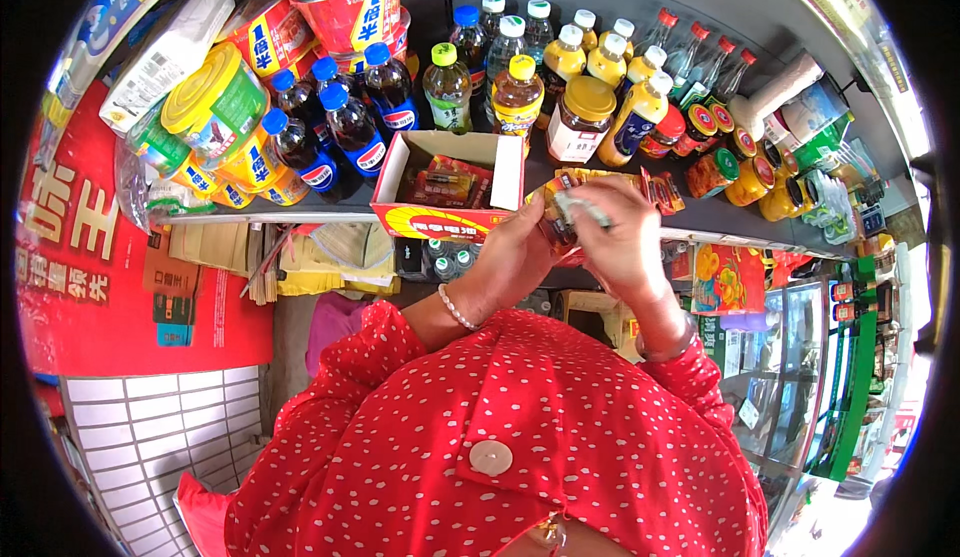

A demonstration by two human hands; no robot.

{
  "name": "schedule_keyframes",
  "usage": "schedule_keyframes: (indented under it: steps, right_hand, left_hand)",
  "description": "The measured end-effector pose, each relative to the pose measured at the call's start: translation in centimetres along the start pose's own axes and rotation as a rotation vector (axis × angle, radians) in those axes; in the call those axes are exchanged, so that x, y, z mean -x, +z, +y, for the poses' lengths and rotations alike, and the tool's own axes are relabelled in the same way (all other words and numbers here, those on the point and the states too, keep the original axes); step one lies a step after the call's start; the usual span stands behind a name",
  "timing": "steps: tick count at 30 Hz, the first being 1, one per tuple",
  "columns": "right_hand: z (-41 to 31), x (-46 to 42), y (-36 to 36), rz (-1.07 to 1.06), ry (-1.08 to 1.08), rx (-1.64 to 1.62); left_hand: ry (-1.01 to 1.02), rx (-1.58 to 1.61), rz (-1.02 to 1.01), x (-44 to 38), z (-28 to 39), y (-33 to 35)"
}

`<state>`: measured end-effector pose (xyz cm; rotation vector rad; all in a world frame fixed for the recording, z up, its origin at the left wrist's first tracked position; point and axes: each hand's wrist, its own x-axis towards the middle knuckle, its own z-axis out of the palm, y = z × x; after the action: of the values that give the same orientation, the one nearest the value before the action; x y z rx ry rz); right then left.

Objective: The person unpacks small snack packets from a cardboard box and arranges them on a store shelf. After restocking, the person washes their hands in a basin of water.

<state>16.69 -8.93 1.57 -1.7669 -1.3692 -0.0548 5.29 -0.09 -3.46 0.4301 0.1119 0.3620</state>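
Note:
My left hand [517,261] holds a small red and yellow packet [556,219] upright at the shelf's front edge. Against the packet's face, my right hand [619,227] grips a crumpled greyish-white cloth [585,208]; the hand is slightly blurred. Just left of my hands stands an open red and yellow cardboard box [442,221], with several similar packets [454,182] lying inside it. More such packets [664,191] lie on the dark shelf behind and to the right of my right hand.
Cola bottles [352,133] and instant noodle tubs [349,9] crowd the shelf's left. Behind the box stand drink bottles [448,88] and a gold-lidded jar [579,122]. Small food jars [712,173] line the right. Below the shelf hang paper bundles [210,249]; a glass cabinet [787,377] stands lower right.

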Motion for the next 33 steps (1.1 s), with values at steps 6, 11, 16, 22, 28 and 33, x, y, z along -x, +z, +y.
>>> schedule_keyframes:
  steps: [6,11,16,22,28,33]
  right_hand:
    - [-1.0,1.2,0.8,-0.176,-0.221,0.192]
    - [-0.5,2.6,0.1,-0.229,-0.143,0.167]
    - [-3.2,0.0,-1.0,-0.009,-0.048,0.037]
    - [-2.7,-1.4,0.7,-0.137,-0.342,0.252]
    - [-0.2,-0.9,0.2,0.031,-0.073,0.212]
    - [-3.6,-0.6,1.9,0.109,-0.184,0.153]
  left_hand:
    - [-0.115,0.132,-0.041,0.9,1.9,-0.9]
    - [-0.110,0.011,0.011,1.0,3.1,-1.7]
    - [-0.162,-0.056,-0.014,1.4,3.5,-1.5]
    - [-0.195,-0.236,-0.148,1.6,2.9,-2.8]
    - [-0.226,-0.083,0.001,1.8,4.5,-1.6]
    - [0.035,-0.372,-0.119,1.3,3.1,-4.2]
